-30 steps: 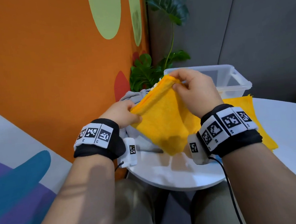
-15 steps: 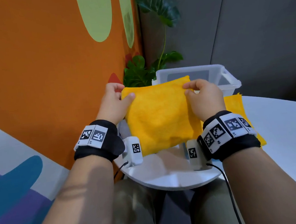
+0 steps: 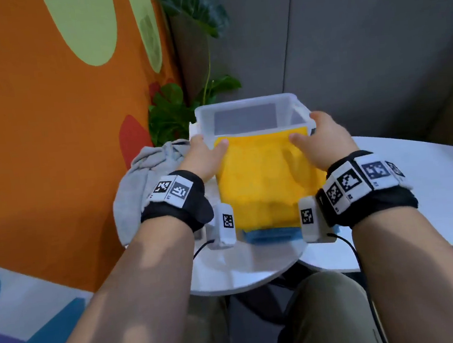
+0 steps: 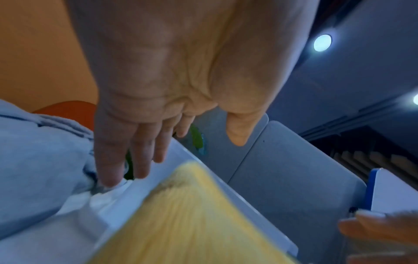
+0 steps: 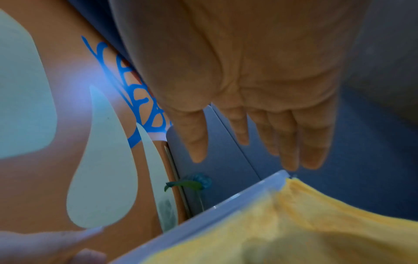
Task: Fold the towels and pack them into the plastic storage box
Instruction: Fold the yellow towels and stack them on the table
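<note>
- Box (image 3: pixel 244 106): clear plastic, rectangular, open-topped, upright on a white round table against a grey wall.
- Yellow towel (image 3: pixel 265 184): folded to a flat rectangle, fills the box's near part, top face level with small creases on its right side.
- Blue towel (image 3: pixel 273 234): folded, under the yellow one; only its near edge shows.
- Grey towel (image 3: pixel 143 184): unfolded, crumpled heap, just left of the box on the table.
</note>
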Motion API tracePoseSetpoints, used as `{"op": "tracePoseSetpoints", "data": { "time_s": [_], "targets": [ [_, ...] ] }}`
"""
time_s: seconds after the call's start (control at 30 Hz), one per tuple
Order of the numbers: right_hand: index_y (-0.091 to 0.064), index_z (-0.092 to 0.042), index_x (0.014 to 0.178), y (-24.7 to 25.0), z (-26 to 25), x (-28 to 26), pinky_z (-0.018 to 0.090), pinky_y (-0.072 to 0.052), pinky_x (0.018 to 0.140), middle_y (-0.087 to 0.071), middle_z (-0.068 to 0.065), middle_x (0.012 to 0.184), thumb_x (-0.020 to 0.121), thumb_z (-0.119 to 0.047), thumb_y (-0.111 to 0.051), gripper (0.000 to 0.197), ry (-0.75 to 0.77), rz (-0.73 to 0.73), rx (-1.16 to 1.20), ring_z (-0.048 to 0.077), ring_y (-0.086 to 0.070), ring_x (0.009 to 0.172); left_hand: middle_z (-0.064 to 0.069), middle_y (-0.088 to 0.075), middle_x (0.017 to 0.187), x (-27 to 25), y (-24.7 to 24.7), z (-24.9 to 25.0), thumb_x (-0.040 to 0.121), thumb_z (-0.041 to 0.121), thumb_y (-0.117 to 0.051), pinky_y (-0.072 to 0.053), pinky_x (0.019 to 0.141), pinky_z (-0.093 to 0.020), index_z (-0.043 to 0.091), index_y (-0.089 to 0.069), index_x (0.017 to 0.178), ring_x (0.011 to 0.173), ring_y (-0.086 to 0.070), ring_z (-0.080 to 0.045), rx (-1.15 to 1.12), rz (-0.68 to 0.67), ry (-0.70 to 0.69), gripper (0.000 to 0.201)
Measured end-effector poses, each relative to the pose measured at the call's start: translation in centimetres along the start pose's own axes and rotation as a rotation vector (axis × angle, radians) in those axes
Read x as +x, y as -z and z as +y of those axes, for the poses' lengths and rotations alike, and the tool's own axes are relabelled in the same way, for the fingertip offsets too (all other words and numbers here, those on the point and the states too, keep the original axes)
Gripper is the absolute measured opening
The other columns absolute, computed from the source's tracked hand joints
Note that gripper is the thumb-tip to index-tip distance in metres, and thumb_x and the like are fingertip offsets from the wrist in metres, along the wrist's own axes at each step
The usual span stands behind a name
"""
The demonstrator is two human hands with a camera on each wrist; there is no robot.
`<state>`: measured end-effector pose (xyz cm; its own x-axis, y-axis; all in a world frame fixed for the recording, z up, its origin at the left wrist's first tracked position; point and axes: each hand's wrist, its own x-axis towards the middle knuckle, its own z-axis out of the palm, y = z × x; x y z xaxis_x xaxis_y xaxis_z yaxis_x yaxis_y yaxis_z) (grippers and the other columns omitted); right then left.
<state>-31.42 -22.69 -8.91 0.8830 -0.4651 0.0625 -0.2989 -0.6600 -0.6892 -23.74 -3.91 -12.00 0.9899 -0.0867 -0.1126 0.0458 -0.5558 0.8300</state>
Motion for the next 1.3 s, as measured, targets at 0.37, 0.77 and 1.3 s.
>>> {"op": "tracePoseSetpoints", "data": {
  "time_s": [0.37,0.77,1.3],
  "targets": [
    [-0.051,-0.007,0.091,-0.8,3.5,-0.1,0.030,-0.037,0.064,-0.051,0.006,0.073,0.094,-0.045,-0.050,0.038,-0.219,-0.327,-0.323,0.022,-0.049,0.071,-0.010,-0.067,0.105,-0.3,-1.9,-2.9,0.092,0.037,-0.062,-0.057,0.085,-0.043,0.012,-0.058,0.103,0.097,-0.065,-0.027,-0.013,-0.295,0.246,0.027],
    [-0.048,-0.011,0.128,-1.6,3.5,-0.1,0.036,-0.041,0.083,-0.054,0.009,0.126,0.092,-0.042,-0.053,0.048,-0.167,-0.267,0.038,0.027,-0.052,0.107,-0.015,-0.058,0.123,-0.4,-1.9,-2.9,0.101,0.023,-0.045,-0.053,0.088,-0.056,0.017,-0.047,0.117,0.107,-0.060,-0.036,-0.044,-0.229,0.206,0.017],
    [-0.044,-0.009,0.131,-2.4,4.1,-0.6,0.030,-0.034,0.078,-0.052,0.013,0.130,0.094,-0.023,-0.053,0.040,-0.124,-0.202,-0.112,0.029,-0.051,0.113,-0.015,-0.056,0.118,-1.2,-2.1,-2.8,0.100,0.025,-0.046,-0.055,0.076,-0.043,0.011,-0.047,0.127,0.102,-0.059,-0.034,0.185,-0.213,0.059,0.031]
  ]
}}
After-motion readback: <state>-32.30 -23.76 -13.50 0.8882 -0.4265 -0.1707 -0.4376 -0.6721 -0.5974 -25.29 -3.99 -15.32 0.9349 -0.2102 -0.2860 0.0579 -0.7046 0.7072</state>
